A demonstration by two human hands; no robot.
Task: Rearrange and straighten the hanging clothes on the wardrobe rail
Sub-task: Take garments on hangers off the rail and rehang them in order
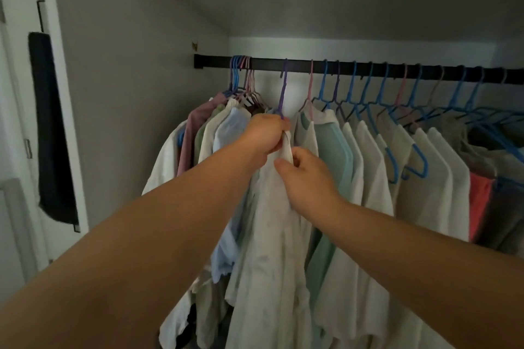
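Both hands meet at the neck of a white shirt (272, 235) on a purple hanger (283, 88): the left hand (266, 136) grips the collar just under the hook, the right hand (306, 176) pinches the fabric just below it. Above them runs the black rail (368, 68), with bunched shirts (215, 133) to their left and spaced pale shirts (397, 156) to their right

Two bare forearms, with no sleeves, watch, bracelets or rings visible. The left hand (265, 136) and right hand (307, 176) are also bare and ungloved. No other part of the person shows.
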